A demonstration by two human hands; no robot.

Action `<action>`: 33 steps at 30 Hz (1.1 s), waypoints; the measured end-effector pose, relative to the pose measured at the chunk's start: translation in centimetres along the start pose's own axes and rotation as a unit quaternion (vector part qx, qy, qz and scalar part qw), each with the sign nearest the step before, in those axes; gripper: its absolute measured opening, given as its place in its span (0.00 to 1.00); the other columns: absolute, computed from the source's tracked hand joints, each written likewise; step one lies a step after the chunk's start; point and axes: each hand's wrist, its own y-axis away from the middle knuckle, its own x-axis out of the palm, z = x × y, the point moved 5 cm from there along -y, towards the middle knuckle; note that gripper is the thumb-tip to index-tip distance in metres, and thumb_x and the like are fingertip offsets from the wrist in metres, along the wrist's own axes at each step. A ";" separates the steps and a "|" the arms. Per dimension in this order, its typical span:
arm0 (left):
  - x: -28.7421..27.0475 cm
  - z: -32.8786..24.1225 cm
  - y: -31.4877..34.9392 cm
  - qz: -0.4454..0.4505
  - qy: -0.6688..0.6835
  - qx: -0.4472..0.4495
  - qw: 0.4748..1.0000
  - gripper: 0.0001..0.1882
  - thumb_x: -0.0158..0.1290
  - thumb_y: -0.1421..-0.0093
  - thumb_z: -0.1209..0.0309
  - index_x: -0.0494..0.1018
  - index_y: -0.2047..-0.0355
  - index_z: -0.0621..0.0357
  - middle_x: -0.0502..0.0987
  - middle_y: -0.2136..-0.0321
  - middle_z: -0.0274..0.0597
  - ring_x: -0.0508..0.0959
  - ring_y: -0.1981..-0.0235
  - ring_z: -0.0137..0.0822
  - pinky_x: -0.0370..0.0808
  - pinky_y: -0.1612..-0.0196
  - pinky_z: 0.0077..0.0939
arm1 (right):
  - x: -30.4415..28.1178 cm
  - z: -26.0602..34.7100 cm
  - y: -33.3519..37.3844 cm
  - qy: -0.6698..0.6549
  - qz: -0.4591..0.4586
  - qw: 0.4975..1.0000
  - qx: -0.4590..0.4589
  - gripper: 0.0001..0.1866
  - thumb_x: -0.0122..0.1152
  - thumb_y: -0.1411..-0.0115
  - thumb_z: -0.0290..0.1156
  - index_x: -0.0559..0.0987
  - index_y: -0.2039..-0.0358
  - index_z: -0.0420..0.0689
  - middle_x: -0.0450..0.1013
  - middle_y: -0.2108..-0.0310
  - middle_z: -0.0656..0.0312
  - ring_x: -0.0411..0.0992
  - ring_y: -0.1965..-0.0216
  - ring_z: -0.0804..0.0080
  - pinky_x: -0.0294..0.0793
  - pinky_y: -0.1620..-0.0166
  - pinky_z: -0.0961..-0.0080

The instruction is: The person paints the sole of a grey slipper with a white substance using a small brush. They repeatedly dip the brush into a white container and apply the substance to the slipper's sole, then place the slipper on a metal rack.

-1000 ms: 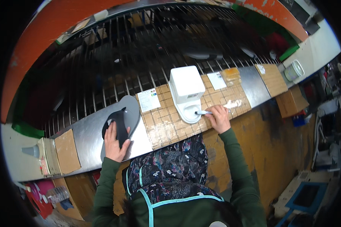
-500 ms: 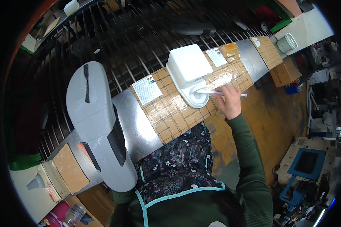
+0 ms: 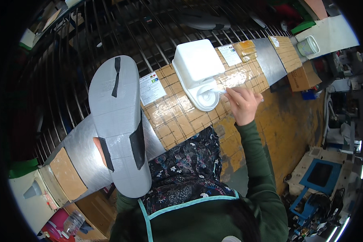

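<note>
My left hand is mostly hidden behind a grey footwear sole, gripping it; only a bit of skin shows at its left edge. A dark strip lies at the sole's far end, and black patches cover both sides nearer me. My right hand is closed round the handle of a thin white brush. The brush's end reaches into the round cup at the front of a white dispenser; its tip is hard to make out. That dispenser stands on a cardboard-covered ledge.
Beyond the ledge runs a rack of metal bars, with another grey sole on it. A yellow block and labels lie on the cardboard. A pale green tub stands far right, above a cardboard box.
The sole in my left hand has swung more upright and shifted right. My right hand has moved slightly left, bringing its fingers closer to the cup.
</note>
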 end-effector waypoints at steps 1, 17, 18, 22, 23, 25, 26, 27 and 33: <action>-0.1 0.1 0.0 0.011 0.007 -0.003 1.000 0.38 0.29 0.32 0.40 0.56 0.35 0.57 0.73 0.49 0.54 0.81 0.57 0.40 0.83 0.59 0.28 | -0.3 0.1 0.2 0.031 -0.025 0.999 -0.013 0.09 0.72 0.52 0.33 0.84 0.68 0.57 0.76 0.70 0.77 0.70 0.67 0.79 0.53 0.55 0.70; 3.2 0.5 0.0 -0.069 0.029 0.047 0.996 0.35 0.37 0.32 0.43 0.56 0.35 0.55 0.69 0.44 0.50 0.77 0.52 0.41 0.79 0.53 0.31 | 0.2 0.5 1.6 -0.016 0.075 0.997 -0.023 0.07 0.67 0.48 0.32 0.83 0.66 0.55 0.73 0.75 0.73 0.67 0.74 0.73 0.55 0.55 0.64; 3.9 0.3 -0.1 -0.044 0.054 0.055 0.996 0.34 0.37 0.32 0.44 0.56 0.35 0.55 0.69 0.45 0.50 0.77 0.53 0.41 0.79 0.54 0.30 | 0.2 0.1 1.7 -0.047 0.096 0.994 0.005 0.06 0.66 0.47 0.32 0.83 0.67 0.54 0.73 0.76 0.72 0.67 0.76 0.72 0.55 0.55 0.63; 6.5 0.0 -0.5 0.019 0.053 0.043 0.997 0.37 0.37 0.34 0.40 0.56 0.35 0.54 0.70 0.45 0.50 0.78 0.54 0.41 0.81 0.57 0.31 | 1.7 -2.4 3.1 -0.274 0.208 0.907 0.243 0.07 0.61 0.40 0.35 0.82 0.67 0.47 0.72 0.80 0.70 0.64 0.81 0.77 0.60 0.65 0.71; 7.3 0.1 -0.5 0.052 0.046 0.039 0.997 0.38 0.36 0.34 0.39 0.56 0.35 0.54 0.70 0.45 0.50 0.78 0.54 0.41 0.81 0.57 0.31 | 2.2 -2.8 3.6 -0.330 0.239 0.864 0.296 0.09 0.60 0.38 0.36 0.82 0.67 0.45 0.72 0.80 0.69 0.64 0.81 0.80 0.60 0.68 0.74; 8.0 1.0 -0.1 0.081 0.048 0.027 0.995 0.41 0.33 0.35 0.36 0.54 0.34 0.54 0.68 0.44 0.49 0.76 0.50 0.42 0.79 0.53 0.33 | 3.0 -3.0 4.8 -0.443 0.276 0.763 0.381 0.11 0.58 0.37 0.37 0.82 0.68 0.43 0.71 0.80 0.69 0.64 0.80 0.84 0.58 0.73 0.79; 8.1 1.8 0.0 0.082 0.059 0.021 0.995 0.41 0.33 0.35 0.36 0.54 0.33 0.54 0.68 0.43 0.48 0.75 0.48 0.42 0.77 0.50 0.33 | 3.4 -2.9 5.2 -0.499 0.282 0.708 0.412 0.12 0.58 0.36 0.37 0.82 0.68 0.42 0.71 0.81 0.69 0.63 0.80 0.86 0.56 0.76 0.82; 8.0 2.4 0.1 0.088 0.071 0.018 0.993 0.42 0.32 0.35 0.35 0.54 0.33 0.54 0.67 0.42 0.48 0.73 0.46 0.42 0.75 0.47 0.33 | 3.7 -2.7 5.7 -0.541 0.284 0.652 0.448 0.13 0.58 0.36 0.37 0.82 0.68 0.41 0.71 0.81 0.69 0.63 0.79 0.88 0.55 0.78 0.84; 6.2 3.5 0.2 0.092 0.051 -0.031 0.994 0.43 0.31 0.36 0.33 0.57 0.35 0.54 0.68 0.43 0.42 0.72 0.46 0.37 0.70 0.43 0.31 | 1.4 -1.5 3.2 -0.219 0.129 0.945 0.207 0.06 0.65 0.43 0.37 0.83 0.67 0.50 0.72 0.78 0.68 0.67 0.78 0.75 0.57 0.63 0.70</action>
